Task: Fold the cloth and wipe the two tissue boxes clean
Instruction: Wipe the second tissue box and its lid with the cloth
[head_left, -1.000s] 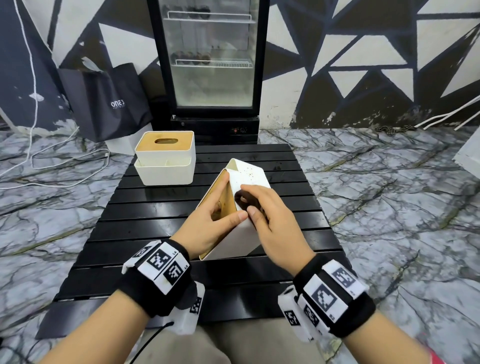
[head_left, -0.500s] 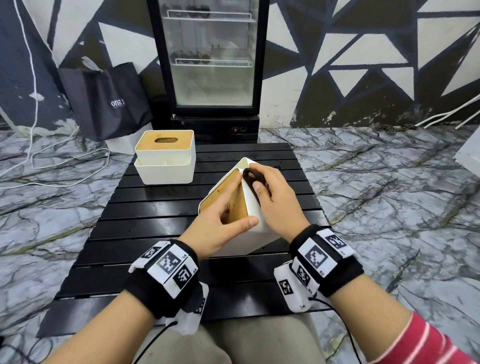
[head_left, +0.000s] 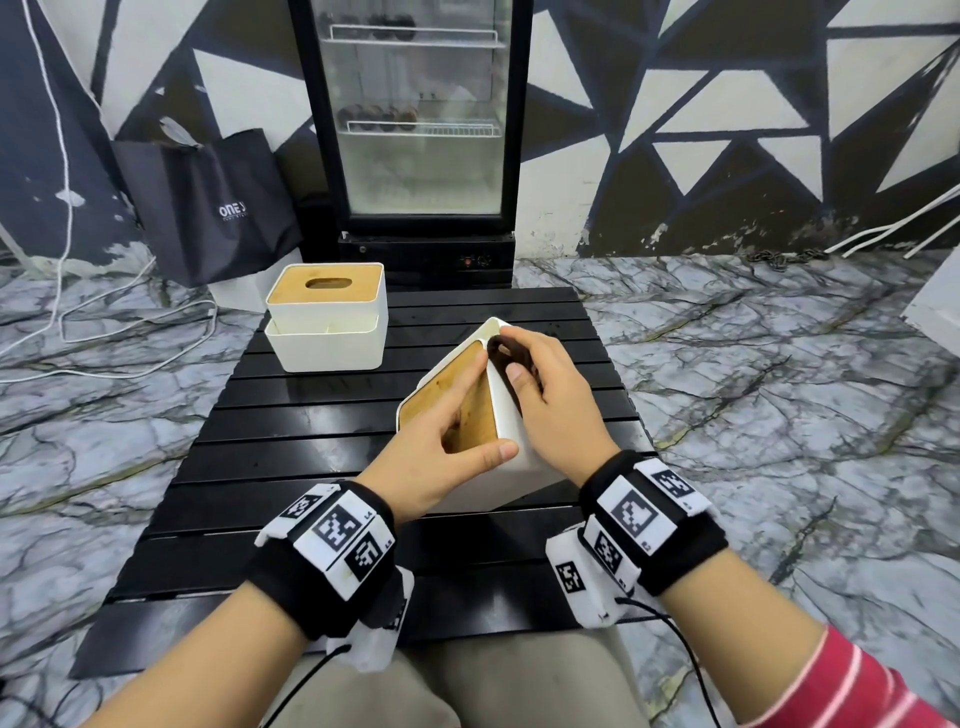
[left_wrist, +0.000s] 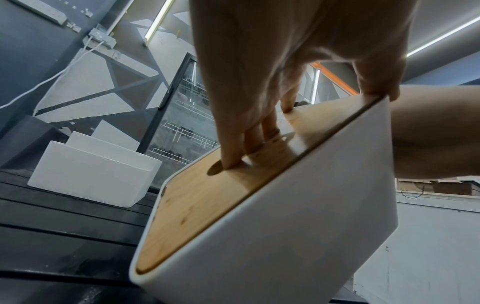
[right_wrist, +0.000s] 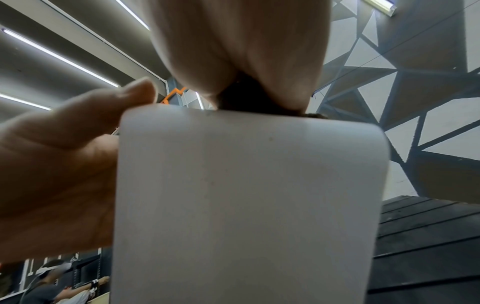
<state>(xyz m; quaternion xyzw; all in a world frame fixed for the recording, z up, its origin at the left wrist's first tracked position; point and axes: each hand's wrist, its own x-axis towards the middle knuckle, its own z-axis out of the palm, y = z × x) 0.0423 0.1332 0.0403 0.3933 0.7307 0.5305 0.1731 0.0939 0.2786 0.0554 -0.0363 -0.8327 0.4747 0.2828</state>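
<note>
White tissue box (head_left: 511, 447) tilted on black slatted table (head_left: 311, 452), wooden lid facing left. Left hand (head_left: 441, 452): fingers (left_wrist: 233, 148) hooked into lid slot, thumb over near edge. Right hand (head_left: 550, 395): fingers curled, pressing dark folded cloth (head_left: 501, 349) against box's upper far side. Risk: box pivots on bottom edge, slips if wipe pressure exceeds left-hand hold. Box contents: cannot tell. Second tissue box (head_left: 327, 322) beyond left fingers, slot appears empty.

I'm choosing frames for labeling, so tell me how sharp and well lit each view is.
Head view: evenly lit, sharp on the tilted tissue box, wide-angle bending at the edges. Left wrist view: box lid crisp, left hand close and shadowed. Right wrist view: right hand soft, the dark cloth barely visible.
</note>
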